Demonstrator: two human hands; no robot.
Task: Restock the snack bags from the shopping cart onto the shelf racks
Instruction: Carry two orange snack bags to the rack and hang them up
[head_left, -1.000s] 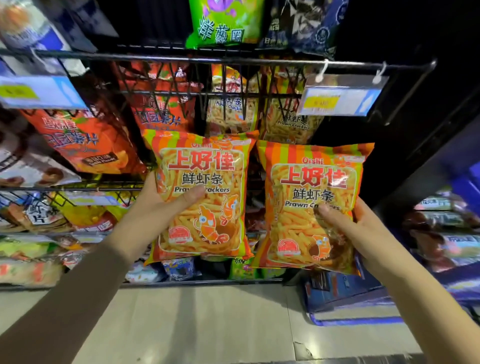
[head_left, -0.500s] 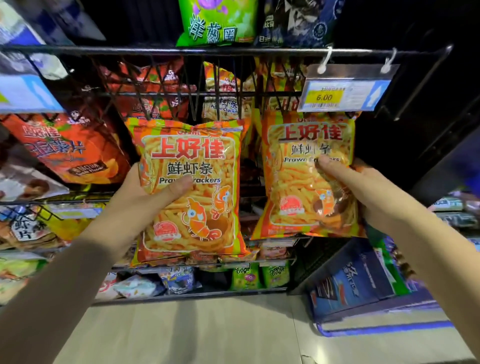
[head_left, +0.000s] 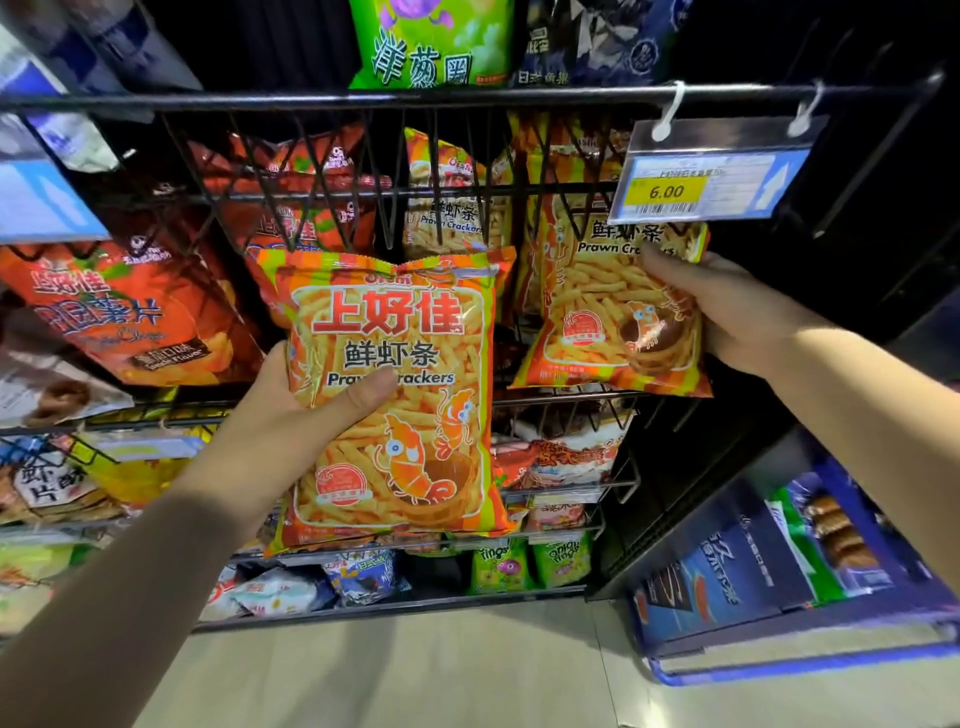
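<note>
Two orange-and-green striped packs of prawn crackers, one per hand.

The left hand (head_left: 291, 415) grips the left bag (head_left: 389, 405) by its left edge. The thumb is curled over the front across the printed name, and the other fingers are hidden behind the pack. This bag is upright, face to the camera, held in front of the wire rack (head_left: 363, 100) near its middle.

The right hand (head_left: 732, 312) grips the right bag (head_left: 608, 317) at its right edge, thumb pinching the front near the top, fingers behind. This bag sits higher, at the right end of the rack. Its top edge is hidden behind the price tag (head_left: 711, 189), which hangs from the top rail on two white hooks and reads 6.00. The top seems tucked up under the basket's front wires, though whether it is inside the basket or only against it cannot be made out.

Behind the wires in the same basket stand matching cracker packs (head_left: 447, 208). Toward the rack's left edge lie red-orange chip bags (head_left: 130, 312). Above the top rail are a green bag (head_left: 431, 47) and a dark blue bag (head_left: 597, 41). Small green packs (head_left: 524, 566) sit at the right corner of the bottom shelf. A blue display box (head_left: 737, 566) stands on the floor (head_left: 415, 675), just beside the rack's right edge.
</note>
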